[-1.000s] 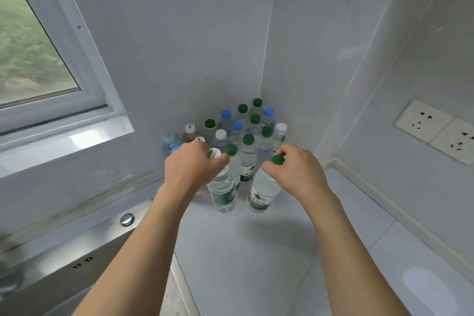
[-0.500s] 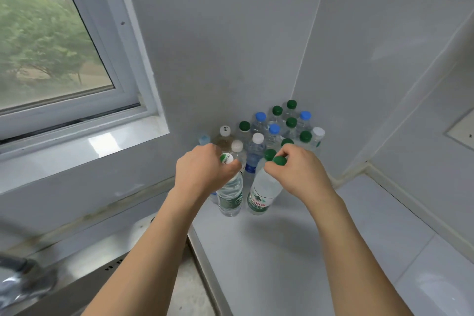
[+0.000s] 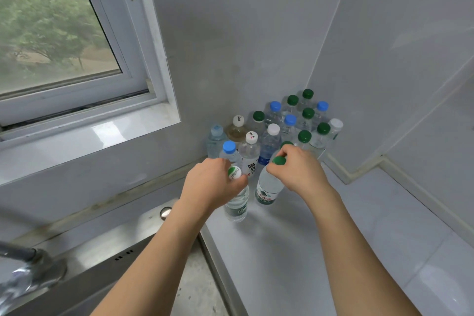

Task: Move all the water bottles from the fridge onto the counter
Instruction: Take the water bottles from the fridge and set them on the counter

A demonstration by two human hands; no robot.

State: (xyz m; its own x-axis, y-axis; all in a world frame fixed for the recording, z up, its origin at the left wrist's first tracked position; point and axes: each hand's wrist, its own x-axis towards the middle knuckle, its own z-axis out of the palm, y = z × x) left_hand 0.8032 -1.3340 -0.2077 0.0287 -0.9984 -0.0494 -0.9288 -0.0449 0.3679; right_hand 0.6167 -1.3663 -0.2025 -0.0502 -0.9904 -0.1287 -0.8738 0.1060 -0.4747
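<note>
Bottle cluster [image 3: 289, 120] behind both hands [image 3: 256, 177]

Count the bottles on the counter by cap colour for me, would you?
Green-capped bottles: 8 (one held by the right hand, one half hidden behind it)
Blue-capped bottles: 5 (one pale)
White-capped bottles: 5 (one white and green, held by the left hand)
Total: 18

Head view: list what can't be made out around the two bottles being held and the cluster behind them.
- Left hand covers the neck and shoulder of the white-capped bottle.
- Right hand hides the neck of the green-capped bottle.
- Label print on the back bottles is too small to read.
- The fridge is out of frame.
- The tap is blurred and cut by the left edge.
</note>
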